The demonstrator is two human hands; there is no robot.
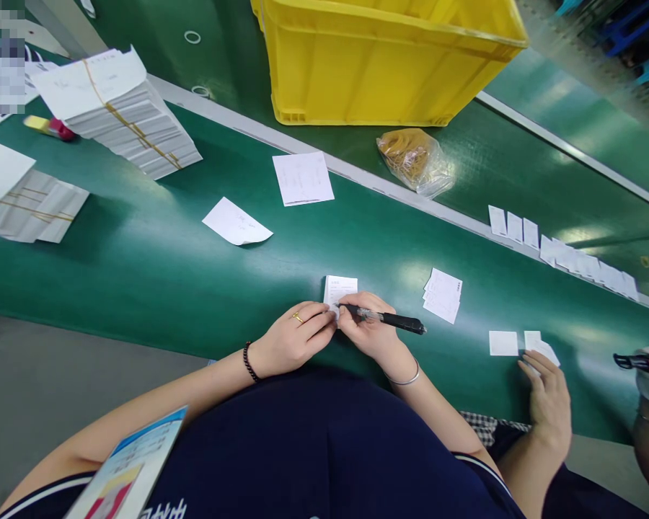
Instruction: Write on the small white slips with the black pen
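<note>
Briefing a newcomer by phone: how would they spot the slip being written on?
From the yellow crate, come straight down the green belt to the wearer's left hand and right hand. The small white slip lies at their fingertips. Unlike the fanned slips to its right, it has the right hand's black pen touching it.

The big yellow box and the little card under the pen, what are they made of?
The yellow box looks like hard, glossy moulded plastic, with a ribbed rim. The little card under the pen seems thin matte white paper, printed with faint lines.
</note>
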